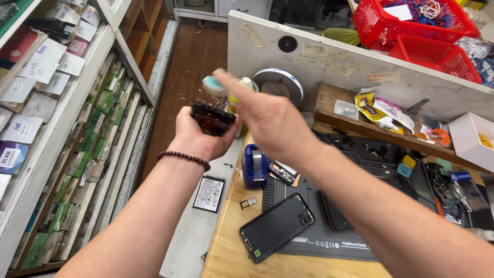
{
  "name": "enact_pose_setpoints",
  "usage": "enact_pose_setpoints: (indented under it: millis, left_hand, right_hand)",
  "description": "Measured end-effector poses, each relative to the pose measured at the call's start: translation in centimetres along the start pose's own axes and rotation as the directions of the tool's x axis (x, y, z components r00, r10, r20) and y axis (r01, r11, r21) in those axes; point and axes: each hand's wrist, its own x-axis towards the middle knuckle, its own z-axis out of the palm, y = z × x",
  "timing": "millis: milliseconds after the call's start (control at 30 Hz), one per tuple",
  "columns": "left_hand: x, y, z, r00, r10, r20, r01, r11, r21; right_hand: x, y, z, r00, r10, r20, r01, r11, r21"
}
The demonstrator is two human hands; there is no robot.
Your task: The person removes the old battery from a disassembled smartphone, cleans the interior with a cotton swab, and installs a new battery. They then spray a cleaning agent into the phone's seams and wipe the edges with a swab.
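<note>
Hands raised off the workbench's left edge: left hand (198,135) grips a dark phone frame (212,118) face up, so the right hand (267,121), pinching a small teal brush (212,84), can sweep it

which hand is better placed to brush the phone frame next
The right hand. It already pinches the small teal brush just above the phone frame, while the left hand is fully occupied gripping that frame from below, held out past the workbench edge.
</note>
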Motion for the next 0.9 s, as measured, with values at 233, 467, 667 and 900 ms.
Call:
enact_pose_setpoints:
  millis: [233, 467, 667, 900]
  left_hand:
    - [-0.4, 0.4, 0.2, 0.998, 0.067, -0.006, -0.067, 0.998, 0.005]
    - [-0.7, 0.4, 1.3, 0.997, 0.07, 0.042, -0.069, 0.997, -0.023]
    - [-2.1, -1.1, 2.2, 0.99, 0.14, 0.016, -0.14, 0.989, -0.047]
    - [-2.0, -0.8, 1.5, 0.978, 0.073, 0.194, -0.025, 0.971, -0.238]
  right_hand:
    - [-1.5, -1.7, -0.6, 0.997, 0.008, -0.077, -0.014, 0.996, -0.084]
    - [-2.4, -2.9, -1.4, 0.998, 0.057, -0.003, -0.057, 0.993, -0.1]
    - [-2.1, -2.9, -2.1, 0.983, 0.099, -0.154, -0.123, 0.981, -0.152]
    - [-2.8, -1.6, -2.2, 0.955, 0.114, -0.273, -0.091, 0.991, 0.095]
